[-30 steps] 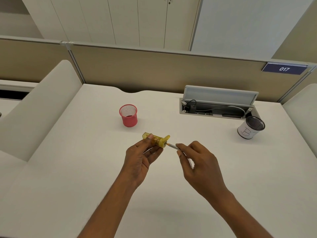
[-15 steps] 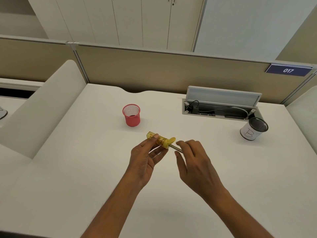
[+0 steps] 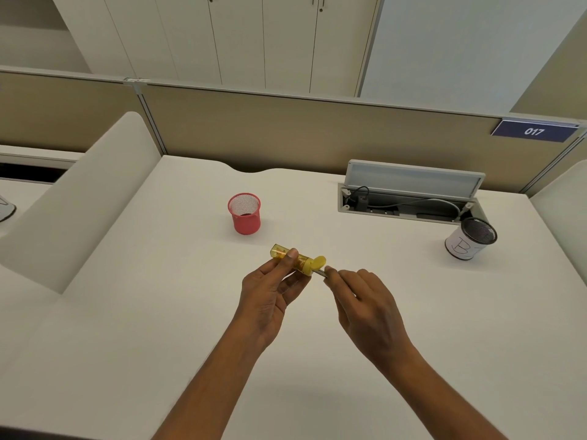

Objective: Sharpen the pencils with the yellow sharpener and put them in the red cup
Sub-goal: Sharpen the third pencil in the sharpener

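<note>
My left hand [image 3: 270,290] holds the yellow sharpener [image 3: 300,260], a see-through tube with its yellow lid flipped open, above the middle of the white desk [image 3: 133,312]. My right hand [image 3: 365,306] pinches a pencil [image 3: 320,273] whose tip is inside the sharpener's end; only a short grey stretch shows between the fingers and the sharpener. The red mesh cup [image 3: 244,214] stands upright behind and to the left of the hands, and no pencil sticks out of it.
A black mesh cup wrapped in white paper [image 3: 470,239] stands at the right. Behind it an open cable tray [image 3: 409,198] with wires is sunk in the desk. Beige partitions [image 3: 286,134] bound the back, and white side panels [image 3: 73,198] flank the desk.
My right hand has pushed the pencil further into the sharpener, and less of its shaft shows now. The view has shifted slightly; the left hand keeps its hold.
</note>
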Action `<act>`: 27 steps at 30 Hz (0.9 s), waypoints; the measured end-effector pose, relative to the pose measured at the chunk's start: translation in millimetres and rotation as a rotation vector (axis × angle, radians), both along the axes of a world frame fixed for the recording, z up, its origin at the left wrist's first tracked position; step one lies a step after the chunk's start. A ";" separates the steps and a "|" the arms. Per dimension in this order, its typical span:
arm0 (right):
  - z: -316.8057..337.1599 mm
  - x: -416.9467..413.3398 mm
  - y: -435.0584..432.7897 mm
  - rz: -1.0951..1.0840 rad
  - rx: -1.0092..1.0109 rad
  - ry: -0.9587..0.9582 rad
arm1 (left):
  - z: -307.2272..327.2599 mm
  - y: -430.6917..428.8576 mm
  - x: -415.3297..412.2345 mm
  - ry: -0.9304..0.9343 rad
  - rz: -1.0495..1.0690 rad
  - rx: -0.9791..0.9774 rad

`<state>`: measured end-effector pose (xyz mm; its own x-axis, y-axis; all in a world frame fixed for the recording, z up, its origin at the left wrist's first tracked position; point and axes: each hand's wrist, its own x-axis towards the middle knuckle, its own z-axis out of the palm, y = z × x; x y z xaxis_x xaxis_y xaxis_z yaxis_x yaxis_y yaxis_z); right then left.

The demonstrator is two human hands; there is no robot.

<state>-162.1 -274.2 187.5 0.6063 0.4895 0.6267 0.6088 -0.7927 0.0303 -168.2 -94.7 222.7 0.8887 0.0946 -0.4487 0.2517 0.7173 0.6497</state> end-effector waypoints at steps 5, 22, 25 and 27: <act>8.0 0.9 10.2 -0.015 0.234 0.206 | -2.8 -0.1 -0.2 -0.002 -0.004 -0.007; 23.1 1.3 3.4 0.006 0.419 0.534 | -5.3 8.9 2.4 -0.005 0.047 -0.024; 12.2 3.5 -8.8 0.040 0.114 0.185 | -5.3 10.8 4.5 -0.006 0.042 -0.020; 11.7 4.6 -11.0 0.037 0.005 0.034 | -5.6 10.2 4.6 -0.005 0.032 -0.020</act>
